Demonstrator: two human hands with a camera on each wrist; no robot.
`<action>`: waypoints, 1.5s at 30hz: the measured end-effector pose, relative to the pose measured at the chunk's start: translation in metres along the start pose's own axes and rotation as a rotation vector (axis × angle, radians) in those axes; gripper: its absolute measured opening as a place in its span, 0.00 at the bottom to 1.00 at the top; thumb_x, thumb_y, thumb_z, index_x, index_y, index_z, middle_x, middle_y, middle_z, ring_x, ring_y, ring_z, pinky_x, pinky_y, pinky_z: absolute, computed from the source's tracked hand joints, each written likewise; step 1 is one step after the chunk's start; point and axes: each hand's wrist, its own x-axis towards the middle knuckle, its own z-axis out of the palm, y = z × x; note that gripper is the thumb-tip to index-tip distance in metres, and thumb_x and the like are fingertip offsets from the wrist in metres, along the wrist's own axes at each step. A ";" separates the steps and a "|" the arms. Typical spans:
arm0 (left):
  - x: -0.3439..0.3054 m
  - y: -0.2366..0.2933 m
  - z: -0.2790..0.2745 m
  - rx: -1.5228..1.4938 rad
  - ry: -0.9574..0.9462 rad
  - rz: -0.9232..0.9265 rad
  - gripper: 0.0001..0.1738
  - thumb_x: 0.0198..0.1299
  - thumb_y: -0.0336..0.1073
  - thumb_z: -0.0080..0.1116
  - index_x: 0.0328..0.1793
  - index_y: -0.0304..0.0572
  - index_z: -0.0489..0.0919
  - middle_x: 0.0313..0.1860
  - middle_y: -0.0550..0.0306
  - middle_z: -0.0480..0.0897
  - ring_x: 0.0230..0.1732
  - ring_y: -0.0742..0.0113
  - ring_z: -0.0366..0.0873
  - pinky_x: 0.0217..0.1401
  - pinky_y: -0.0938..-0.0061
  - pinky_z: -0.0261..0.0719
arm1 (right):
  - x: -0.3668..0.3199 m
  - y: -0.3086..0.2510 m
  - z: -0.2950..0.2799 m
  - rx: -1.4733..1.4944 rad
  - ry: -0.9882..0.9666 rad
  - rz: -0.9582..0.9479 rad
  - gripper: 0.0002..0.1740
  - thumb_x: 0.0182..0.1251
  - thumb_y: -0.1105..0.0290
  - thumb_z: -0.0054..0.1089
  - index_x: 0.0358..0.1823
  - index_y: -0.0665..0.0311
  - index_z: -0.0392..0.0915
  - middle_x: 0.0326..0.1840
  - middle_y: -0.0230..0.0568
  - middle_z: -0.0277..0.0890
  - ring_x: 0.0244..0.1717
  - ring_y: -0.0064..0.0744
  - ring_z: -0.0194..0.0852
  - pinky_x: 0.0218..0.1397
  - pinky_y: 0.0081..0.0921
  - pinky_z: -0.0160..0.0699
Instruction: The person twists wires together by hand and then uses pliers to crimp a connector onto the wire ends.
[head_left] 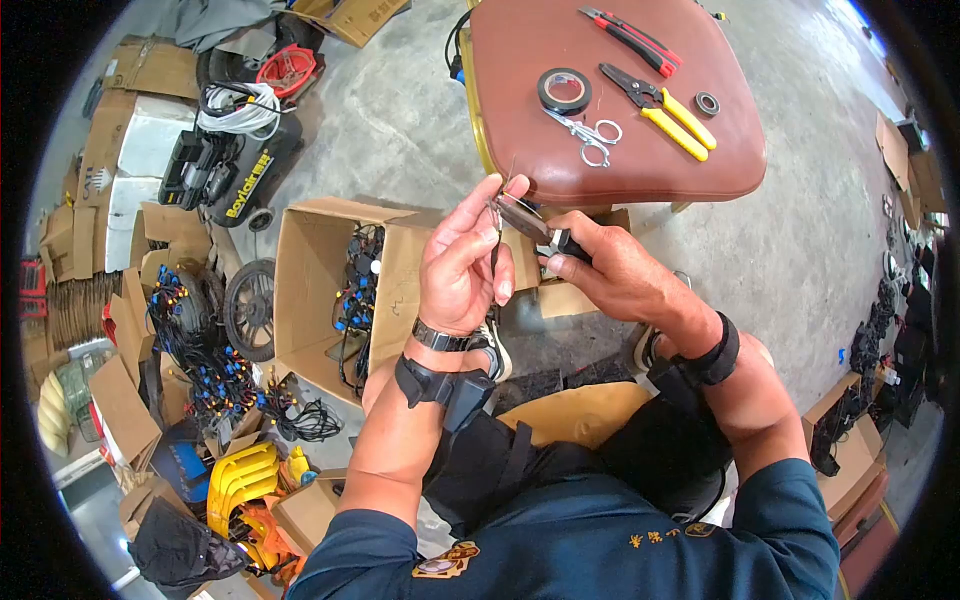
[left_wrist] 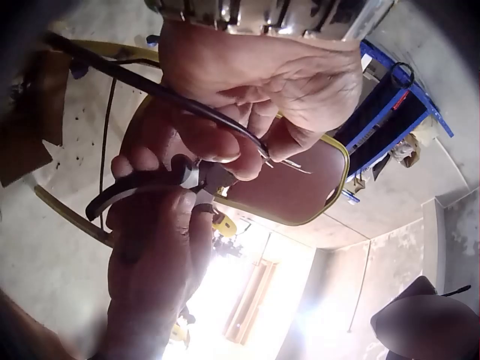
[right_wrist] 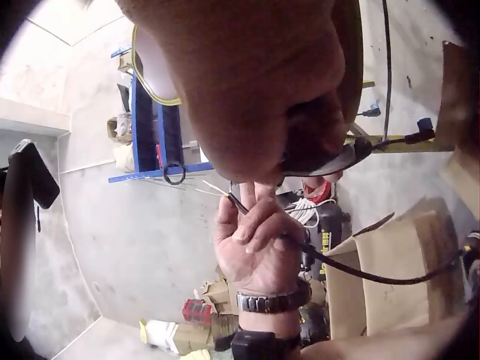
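My left hand pinches a black cable close to its end. Thin stripped wires stick out past the fingertips, and the rest of the cable hangs away in a curve. My right hand grips pliers with black handles, their grey metal head reaching to the left fingers beside the wires. Both hands are just off the near edge of a brown padded seat. In the right wrist view the right hand hides most of the pliers.
On the seat lie folding scissors, black tape, yellow-handled wire strippers, red-and-black cutters and a small dark ring. An open carton of cables stands at left, near a compressor and a wheel.
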 end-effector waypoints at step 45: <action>0.002 0.003 0.001 0.336 0.294 0.119 0.20 0.71 0.30 0.50 0.65 0.28 0.75 0.56 0.37 0.83 0.21 0.68 0.78 0.21 0.75 0.77 | -0.006 -0.004 -0.054 -0.158 -0.119 0.033 0.13 0.65 0.68 0.64 0.40 0.71 0.74 0.35 0.55 0.79 0.37 0.49 0.80 0.41 0.41 0.76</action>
